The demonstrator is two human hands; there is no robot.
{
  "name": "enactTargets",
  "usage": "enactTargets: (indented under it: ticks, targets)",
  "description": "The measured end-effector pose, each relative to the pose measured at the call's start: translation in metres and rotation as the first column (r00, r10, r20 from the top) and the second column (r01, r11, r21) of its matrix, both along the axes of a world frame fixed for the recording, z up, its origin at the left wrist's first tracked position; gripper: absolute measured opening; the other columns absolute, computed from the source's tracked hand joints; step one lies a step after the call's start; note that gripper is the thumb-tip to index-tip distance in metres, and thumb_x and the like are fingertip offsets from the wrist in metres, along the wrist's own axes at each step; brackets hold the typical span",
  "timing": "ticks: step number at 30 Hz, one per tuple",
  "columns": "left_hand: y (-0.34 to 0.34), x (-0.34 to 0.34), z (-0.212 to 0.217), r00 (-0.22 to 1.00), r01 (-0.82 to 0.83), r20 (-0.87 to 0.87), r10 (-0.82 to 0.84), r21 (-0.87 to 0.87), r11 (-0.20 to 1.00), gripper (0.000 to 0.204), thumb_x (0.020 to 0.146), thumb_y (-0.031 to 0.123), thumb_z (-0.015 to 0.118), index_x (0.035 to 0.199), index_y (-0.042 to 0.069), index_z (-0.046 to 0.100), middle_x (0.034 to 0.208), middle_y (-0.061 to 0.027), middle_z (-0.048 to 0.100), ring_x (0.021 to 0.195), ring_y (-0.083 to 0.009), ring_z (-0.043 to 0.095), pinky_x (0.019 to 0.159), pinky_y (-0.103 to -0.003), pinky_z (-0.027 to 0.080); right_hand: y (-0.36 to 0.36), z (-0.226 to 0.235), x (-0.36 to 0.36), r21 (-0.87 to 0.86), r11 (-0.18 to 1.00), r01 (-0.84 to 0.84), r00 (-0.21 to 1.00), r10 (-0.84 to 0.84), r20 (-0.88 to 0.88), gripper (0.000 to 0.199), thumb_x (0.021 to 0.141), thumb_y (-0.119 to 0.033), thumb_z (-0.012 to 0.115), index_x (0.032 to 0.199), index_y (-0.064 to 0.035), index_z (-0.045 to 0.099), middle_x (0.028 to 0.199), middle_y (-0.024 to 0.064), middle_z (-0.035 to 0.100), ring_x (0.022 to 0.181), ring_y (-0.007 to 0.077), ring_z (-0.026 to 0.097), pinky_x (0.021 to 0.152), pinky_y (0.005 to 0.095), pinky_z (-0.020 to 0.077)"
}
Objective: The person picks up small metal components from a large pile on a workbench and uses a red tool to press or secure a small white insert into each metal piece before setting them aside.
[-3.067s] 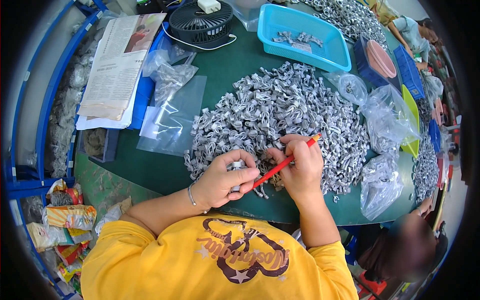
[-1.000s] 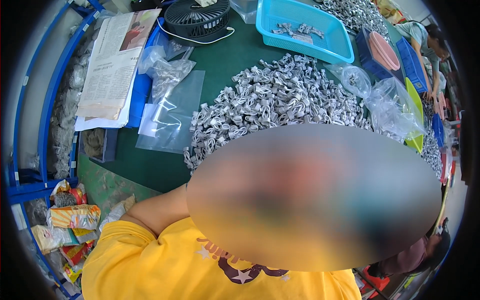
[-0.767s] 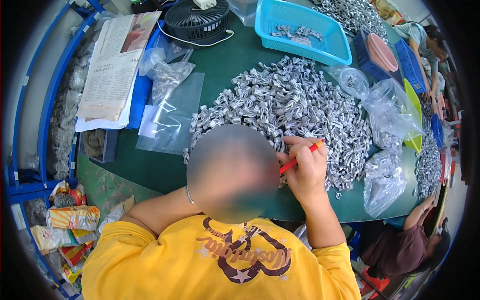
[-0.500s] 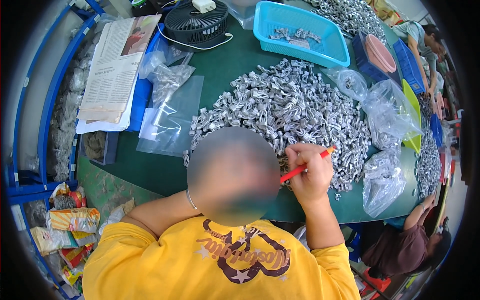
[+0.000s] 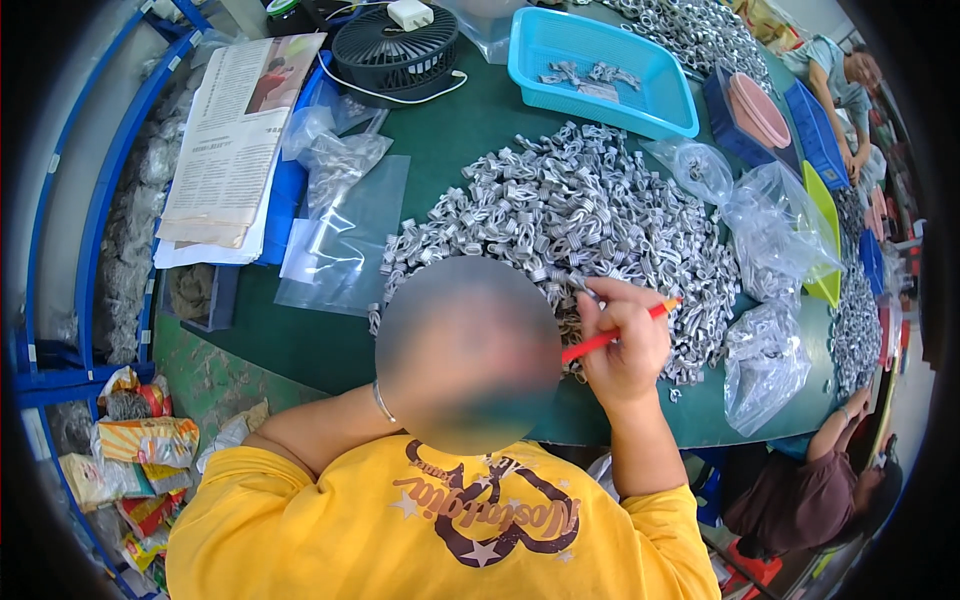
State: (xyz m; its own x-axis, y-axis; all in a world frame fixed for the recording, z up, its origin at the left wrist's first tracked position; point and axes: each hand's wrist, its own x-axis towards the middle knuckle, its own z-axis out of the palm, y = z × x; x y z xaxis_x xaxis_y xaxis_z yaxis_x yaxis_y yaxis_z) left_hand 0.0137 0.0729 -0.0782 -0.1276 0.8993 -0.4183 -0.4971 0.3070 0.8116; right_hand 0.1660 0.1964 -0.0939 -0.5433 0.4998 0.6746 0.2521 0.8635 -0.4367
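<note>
My right hand (image 5: 630, 345) is closed around a slim red stick (image 5: 598, 343) with an orange end, its thumb and forefinger at the edge of the pile. A small grey metal piece (image 5: 590, 291) appears at those fingertips; whether they pinch it is unclear. A round blurred patch covers my left hand, leaving only the forearm (image 5: 325, 425) and a wrist bangle (image 5: 383, 402) visible. Beyond both hands spreads a big heap of small grey looped metal parts (image 5: 580, 205) on the green table (image 5: 300, 345).
At the back stand a light blue basket (image 5: 600, 112) with a few parts and a black fan (image 5: 395, 50). Newspapers (image 5: 225, 150) and flat plastic bags (image 5: 345, 245) lie left. Filled clear bags (image 5: 768, 360) border the pile's right. Co-workers sit farther right; blue shelving (image 5: 95, 210) stands left.
My right hand has turned slightly, its forefinger lifting a little, and the red stick's orange end has shifted right. The forearms stay nearly in place. One co-worker at the far right has raised their head.
</note>
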Motion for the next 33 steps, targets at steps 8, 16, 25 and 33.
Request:
enactTargets:
  ticks: [8, 16, 25, 33]
  targets:
    - [-0.001, -0.002, 0.004, 0.945, 0.115, -0.32, -0.067, 0.131, 0.985, 0.024, 0.08, 0.009, 0.067, 0.1, 0.002, 0.057, 0.082, -0.0023, 0.058, 0.062, -0.0045, 0.053, 0.045, -0.017, 0.039, -0.02, -0.003, 0.008, -0.47, 0.772, -0.429, 0.887, 0.26, -0.382, 0.031, 0.072, 0.008, 0.069, 0.074, -0.0056, 0.041, 0.088, 0.0193, 0.065, 0.075, 0.0218, 0.064, 0.063, 0.0276, 0.0514]
    - [-0.004, -0.004, -0.013, 0.806, 0.097, -0.582, 0.105, 0.306, 0.947, 0.022, 0.073, 0.006, 0.072, 0.092, 0.001, 0.061, 0.088, -0.0055, 0.063, 0.081, -0.0112, 0.059, 0.074, -0.024, 0.047, -0.029, -0.003, 0.01, -0.75, 0.426, -0.506, 0.835, 0.023, -0.55, 0.019, 0.086, 0.002, 0.055, 0.085, -0.0039, 0.037, 0.099, 0.0227, 0.059, 0.077, 0.0165, 0.062, 0.065, 0.025, 0.0524]
    - [-0.002, -0.002, -0.01, 0.793, 0.096, -0.592, 0.145, 0.356, 0.929, 0.02, 0.073, 0.005, 0.072, 0.09, 0.001, 0.061, 0.085, -0.006, 0.064, 0.077, -0.0113, 0.061, 0.07, -0.023, 0.048, -0.025, -0.006, 0.014, -0.787, 0.196, -0.585, 0.807, 0.05, -0.588, 0.022, 0.082, 0.007, 0.058, 0.082, -0.0049, 0.039, 0.091, 0.0195, 0.06, 0.068, 0.0156, 0.062, 0.059, 0.024, 0.0526]
    - [-0.002, -0.001, -0.011, 0.823, 0.121, -0.541, 0.174, 0.466, 0.876, 0.021, 0.073, 0.005, 0.072, 0.09, 0.001, 0.061, 0.086, -0.007, 0.064, 0.079, -0.0134, 0.062, 0.072, -0.024, 0.048, -0.029, -0.022, 0.012, -0.708, 0.364, -0.605, 0.791, 0.171, -0.587, 0.029, 0.075, 0.012, 0.063, 0.081, -0.0053, 0.04, 0.097, 0.0177, 0.057, 0.087, 0.0222, 0.061, 0.073, 0.0299, 0.0524]
